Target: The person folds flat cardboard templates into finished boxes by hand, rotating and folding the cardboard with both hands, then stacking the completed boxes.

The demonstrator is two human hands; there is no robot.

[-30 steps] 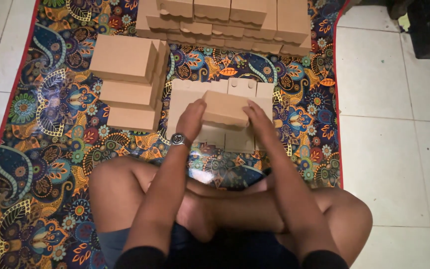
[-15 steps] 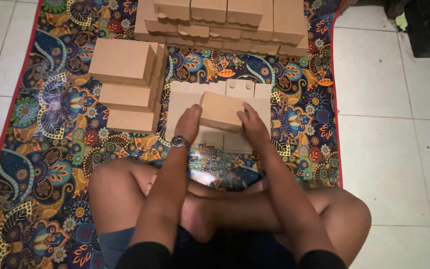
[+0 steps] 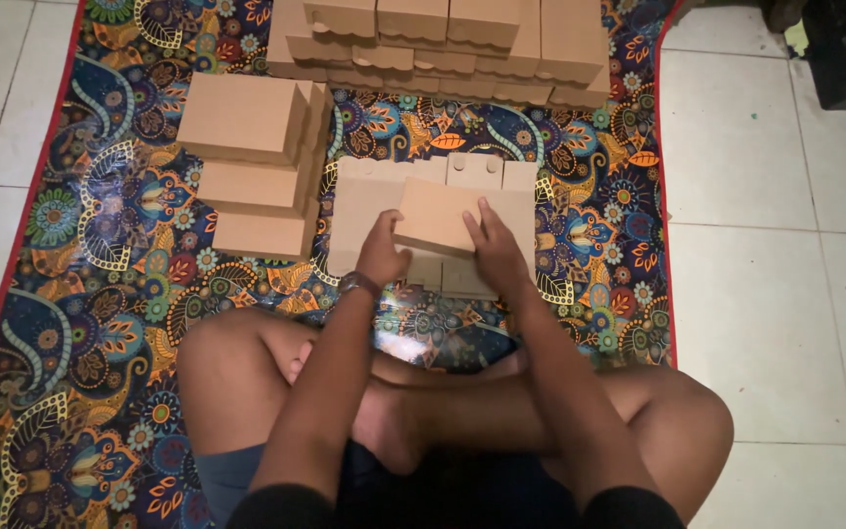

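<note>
A flat brown cardboard box blank [image 3: 369, 201] lies on the patterned mat in front of my crossed legs. On top of it sits a partly folded cardboard panel [image 3: 438, 216]. My left hand [image 3: 382, 253], with a watch on the wrist, grips the panel's left near corner. My right hand [image 3: 493, 250] presses on the panel's right side, fingers spread over it. Both hands are on the same piece.
Folded cardboard boxes are stacked stepwise at the left [image 3: 247, 147]. A row of several more boxes [image 3: 443, 39] lines the far edge of the colourful mat [image 3: 80, 294]. White floor tiles [image 3: 775, 245] lie to the right, and a dark object stands at the top right.
Both hands have slid slightly along the panel, and it now lies flatter on the blank. My view has shifted a little; the stacks have not moved.
</note>
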